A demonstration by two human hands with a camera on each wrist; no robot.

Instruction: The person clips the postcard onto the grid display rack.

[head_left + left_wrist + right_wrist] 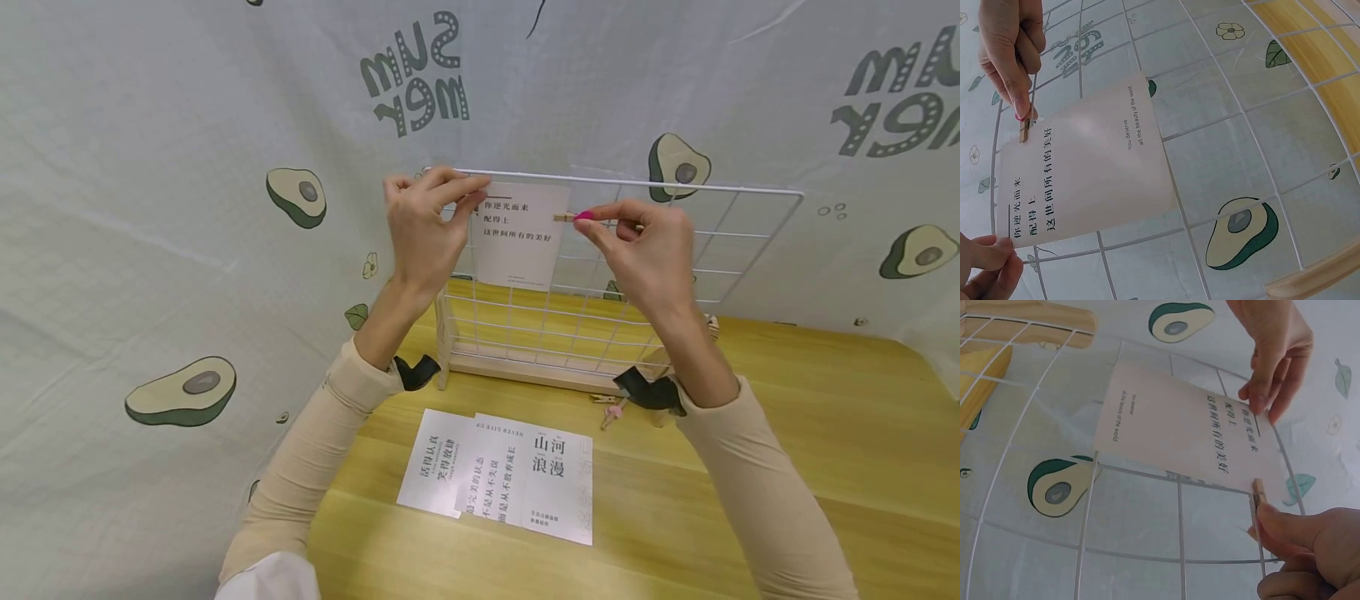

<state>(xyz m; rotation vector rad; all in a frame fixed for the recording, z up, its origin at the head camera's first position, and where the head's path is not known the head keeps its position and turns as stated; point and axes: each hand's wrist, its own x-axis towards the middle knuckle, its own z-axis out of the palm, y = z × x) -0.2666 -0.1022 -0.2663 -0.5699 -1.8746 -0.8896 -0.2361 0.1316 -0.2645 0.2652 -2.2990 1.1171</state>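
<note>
a pale card (517,258) with dark lettering stands at the upper left of the white wire grid (637,182), long axis vertical, print upright; left hand (429,229) pinches its top left corner, right hand (652,250) a wooden clip (564,217) at its right edge

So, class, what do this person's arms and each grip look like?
The left sleeve and right sleeve are plain beige, long and close-fitting, with a black piece at each cuff. White fabric meets the left sleeve at the head view's bottom. The left grip and right grip are ungloved.
</note>
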